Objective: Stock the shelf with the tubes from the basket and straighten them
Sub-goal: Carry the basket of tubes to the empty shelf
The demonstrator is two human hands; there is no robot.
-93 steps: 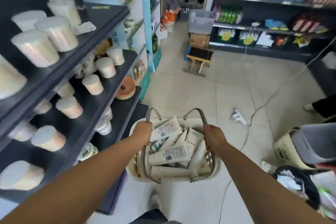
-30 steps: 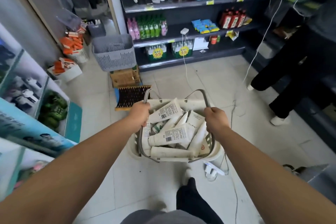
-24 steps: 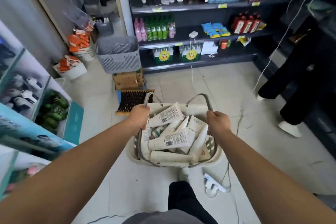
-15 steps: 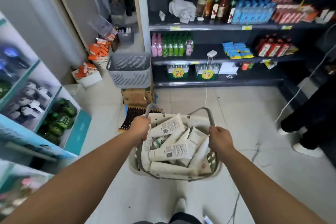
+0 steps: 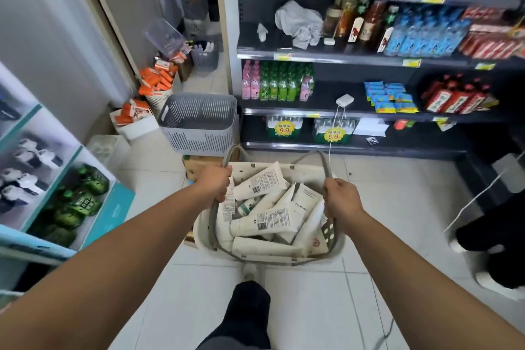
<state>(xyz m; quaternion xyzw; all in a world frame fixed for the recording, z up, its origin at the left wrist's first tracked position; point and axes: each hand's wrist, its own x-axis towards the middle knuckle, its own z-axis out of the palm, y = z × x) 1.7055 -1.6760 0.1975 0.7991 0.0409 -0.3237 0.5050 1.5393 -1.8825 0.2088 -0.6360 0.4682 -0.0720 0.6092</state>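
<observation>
Gripping one grey handle each, the left hand (image 5: 214,183) and right hand (image 5: 341,200) carried the basket (image 5: 338,247); white tubes (image 5: 270,220) lay piled between them.

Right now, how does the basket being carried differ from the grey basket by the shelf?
The carried basket is cream, holds white tubes, and hangs from the left hand and right hand; the grey basket is slatted, shows nothing inside, and nobody holds it. Both are open-topped plastic baskets.
</observation>
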